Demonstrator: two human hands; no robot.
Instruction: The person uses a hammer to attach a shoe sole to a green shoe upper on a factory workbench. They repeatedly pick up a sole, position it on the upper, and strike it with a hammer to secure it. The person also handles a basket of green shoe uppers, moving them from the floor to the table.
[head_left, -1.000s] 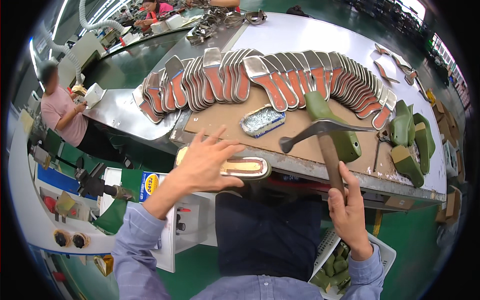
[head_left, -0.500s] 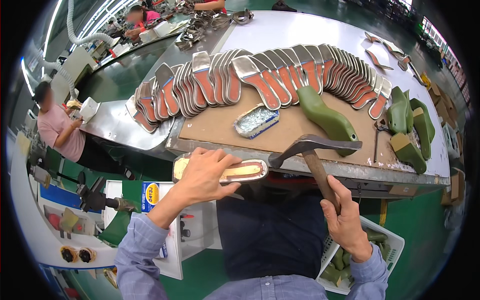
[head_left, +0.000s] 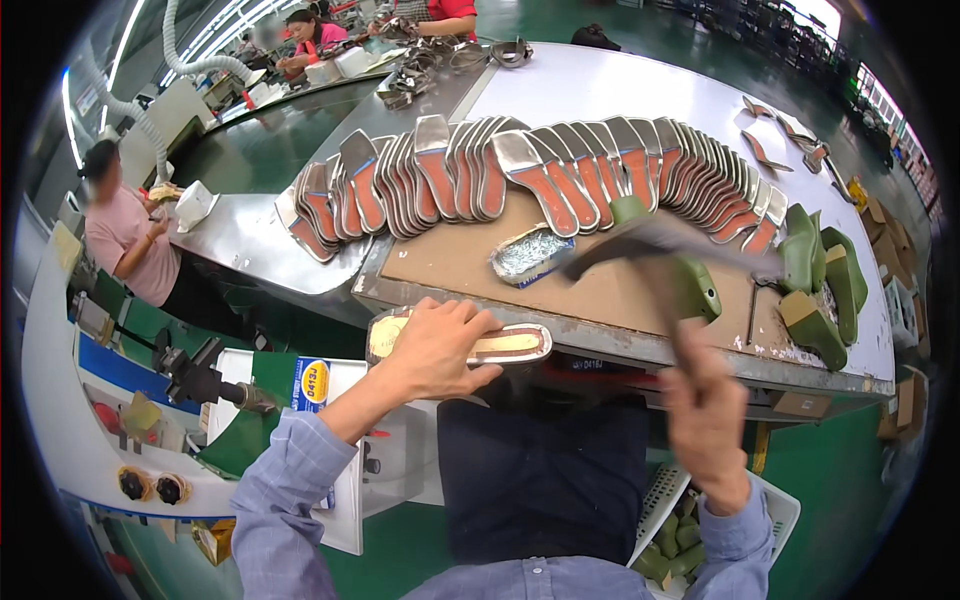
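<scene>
Sole side up at the near edge of the workbench (head_left: 600,318) lies a lasted shoe (head_left: 517,343), its bottom pale yellow with a brown and whitish rim. My left hand (head_left: 437,345) is closed over its middle, fingers on the far side and thumb on the near side. In my right hand (head_left: 705,415) is a hammer (head_left: 680,245) gripped by its wooden handle, smeared by motion. The long dark hammer head hangs in the air to the right of the shoe, apart from it. Behind the hammer, partly hidden, lies a green shoe last (head_left: 697,285).
A long row of grey and orange insoles (head_left: 567,190) curves across the bench. Nearer stands an open box of small shiny tacks (head_left: 532,255). More green lasts (head_left: 800,250) lie at right; a white basket (head_left: 783,515) of lasts stands below. A person in pink (head_left: 125,235) works at left.
My right hand has raised the hammer, now blurred, with its head higher and farther right. My left hand keeps its hold on the shoe. The whole view has shifted slightly.
</scene>
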